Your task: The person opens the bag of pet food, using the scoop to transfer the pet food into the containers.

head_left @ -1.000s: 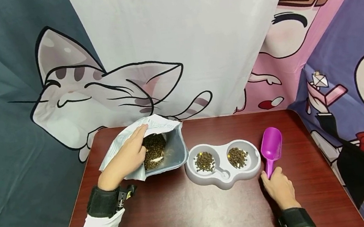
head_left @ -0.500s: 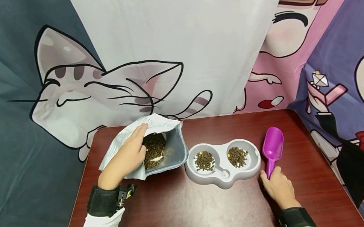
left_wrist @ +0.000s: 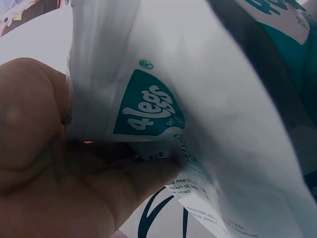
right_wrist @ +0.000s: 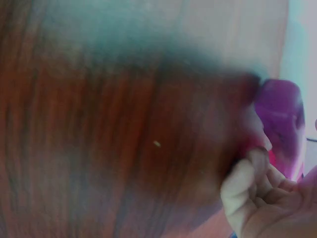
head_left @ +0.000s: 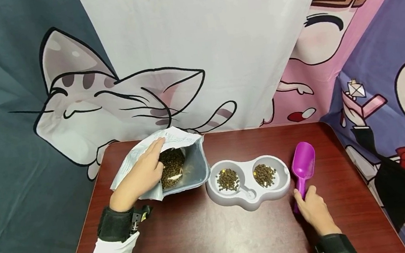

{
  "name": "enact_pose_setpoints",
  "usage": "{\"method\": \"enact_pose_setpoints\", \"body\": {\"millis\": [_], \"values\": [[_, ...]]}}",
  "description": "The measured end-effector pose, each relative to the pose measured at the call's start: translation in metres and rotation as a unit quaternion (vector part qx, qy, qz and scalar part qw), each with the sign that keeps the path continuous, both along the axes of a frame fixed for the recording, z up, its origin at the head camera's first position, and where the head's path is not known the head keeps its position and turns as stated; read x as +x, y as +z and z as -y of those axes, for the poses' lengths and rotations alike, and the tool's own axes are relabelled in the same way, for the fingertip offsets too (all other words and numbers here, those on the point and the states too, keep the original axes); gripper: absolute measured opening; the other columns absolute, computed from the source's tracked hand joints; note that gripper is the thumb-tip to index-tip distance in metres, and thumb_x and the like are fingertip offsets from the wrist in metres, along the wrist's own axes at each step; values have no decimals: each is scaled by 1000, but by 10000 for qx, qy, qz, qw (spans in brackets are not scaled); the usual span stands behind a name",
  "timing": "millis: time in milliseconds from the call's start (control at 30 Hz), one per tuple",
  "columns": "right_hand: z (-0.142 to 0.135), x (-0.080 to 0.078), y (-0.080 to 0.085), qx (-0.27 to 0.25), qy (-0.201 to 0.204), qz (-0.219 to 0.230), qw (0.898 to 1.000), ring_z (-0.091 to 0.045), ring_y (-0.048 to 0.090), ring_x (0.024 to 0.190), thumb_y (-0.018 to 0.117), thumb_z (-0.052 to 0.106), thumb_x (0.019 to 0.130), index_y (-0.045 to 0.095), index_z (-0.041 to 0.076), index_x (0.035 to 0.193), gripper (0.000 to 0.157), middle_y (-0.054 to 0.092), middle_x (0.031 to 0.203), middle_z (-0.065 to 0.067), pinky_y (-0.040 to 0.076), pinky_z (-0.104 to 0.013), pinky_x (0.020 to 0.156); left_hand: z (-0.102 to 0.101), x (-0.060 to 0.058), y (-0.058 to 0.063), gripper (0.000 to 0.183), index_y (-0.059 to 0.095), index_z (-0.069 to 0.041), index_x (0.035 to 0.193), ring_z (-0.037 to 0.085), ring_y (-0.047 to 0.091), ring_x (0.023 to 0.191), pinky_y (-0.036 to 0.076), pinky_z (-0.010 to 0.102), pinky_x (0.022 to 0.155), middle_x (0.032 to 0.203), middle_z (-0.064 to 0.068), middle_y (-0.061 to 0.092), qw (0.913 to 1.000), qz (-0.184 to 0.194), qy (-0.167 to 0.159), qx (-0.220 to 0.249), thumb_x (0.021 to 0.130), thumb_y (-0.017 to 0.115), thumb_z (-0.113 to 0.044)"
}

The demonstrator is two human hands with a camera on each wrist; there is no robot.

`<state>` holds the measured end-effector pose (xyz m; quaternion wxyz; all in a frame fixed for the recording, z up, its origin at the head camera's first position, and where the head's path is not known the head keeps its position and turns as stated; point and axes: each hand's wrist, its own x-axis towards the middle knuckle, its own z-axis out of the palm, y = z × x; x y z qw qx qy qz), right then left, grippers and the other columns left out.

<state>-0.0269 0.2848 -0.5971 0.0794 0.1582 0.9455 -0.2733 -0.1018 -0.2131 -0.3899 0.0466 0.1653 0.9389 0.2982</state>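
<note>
A white and teal pet food bag point(head_left: 196, 167) lies with its mouth facing me, brown kibble point(head_left: 171, 166) inside. My left hand point(head_left: 138, 180) grips its turned-back upper edge; in the left wrist view the bag's edge runs between the thumb point(left_wrist: 143, 186) and fingers. On the right a purple scoop point(head_left: 303, 160) lies on the table, its bowl pointing away. My right hand point(head_left: 315, 209) is beside the scoop's handle, which shows past the fingers, a fingertip over it. In the right wrist view the fingers point(right_wrist: 242, 181) are loosely curled near the scoop.
A grey double pet bowl point(head_left: 250, 203) with kibble in both dishes stands between the bag and the scoop. Everything rests on a reddish-brown wooden table point(head_left: 217, 243). Printed cartoon cloth point(head_left: 192, 39) hangs behind. A tiny crumb point(right_wrist: 157, 144) lies on the table.
My right hand has shifted slightly right and down off the scoop's handle, uncovering its end. The scoop's bowl tilted slightly right earlier. My left hand and the bag have stayed put.
</note>
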Motion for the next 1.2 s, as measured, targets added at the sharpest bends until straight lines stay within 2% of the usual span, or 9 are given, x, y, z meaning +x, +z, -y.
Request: {"method": "enact_pose_setpoints", "body": {"millis": [133,267,400,567,767,933,1067,1200], "values": [[-4,1,9,-94,-20,-55,9999,-60,63,96,40,51,106,40,-4,117,56,61,102,-44,50,-63,77,0,0,0,66,25,10,159,44,24,155,22,59,125,165,32,26,10000,57,12,44,95,40,3],[-5,-1,25,-65,-55,-328,9994,-61,62,100,39,47,107,41,-3,123,52,61,107,-44,49,-64,80,2,0,-1,67,24,8,160,43,24,155,22,58,126,166,30,25,9999,97,54,85,95,40,2],[0,-8,45,3,-79,-835,9965,-61,61,102,42,41,107,44,-2,124,47,62,110,-42,48,-66,81,3,2,-3,68,25,6,161,41,24,156,22,57,126,167,27,26,9998,45,135,146,95,40,0],[13,-20,73,48,90,-1619,9868,-53,63,94,47,31,106,47,-3,122,37,64,101,-32,47,-63,79,3,6,-5,69,27,4,161,39,25,156,24,57,125,167,25,27,9994,-31,280,205,94,42,-1],[32,-40,101,-33,514,-2288,9721,-40,62,87,48,24,105,51,-2,118,29,61,97,-21,47,-54,76,2,12,-6,69,25,1,162,39,24,156,25,59,124,168,24,25,9990,-23,363,259,97,46,-7],[52,-57,115,-195,1118,-2678,9568,-32,60,88,50,20,105,54,-2,120,26,60,98,-16,46,-47,78,1,19,-10,67,23,-2,164,39,19,158,23,61,124,170,23,19,9976,22,601,356,102,48,-15],[70,-69,123,-419,1599,-2749,9472,-30,61,94,50,16,106,54,-4,124,27,61,106,-17,48,-47,84,-1,28,-17,65,21,-3,164,41,17,158,23,64,123,171,22,14,9957,-14,792,480,107,47,-21],[89,-77,127,-732,2049,-2558,9419,-33,62,106,47,16,108,52,-3,132,32,62,118,-20,50,-50,94,-2,40,-24,65,20,-7,165,39,14,159,22,65,122,173,19,10,9935,-55,890,710,111,43,-32]]}}
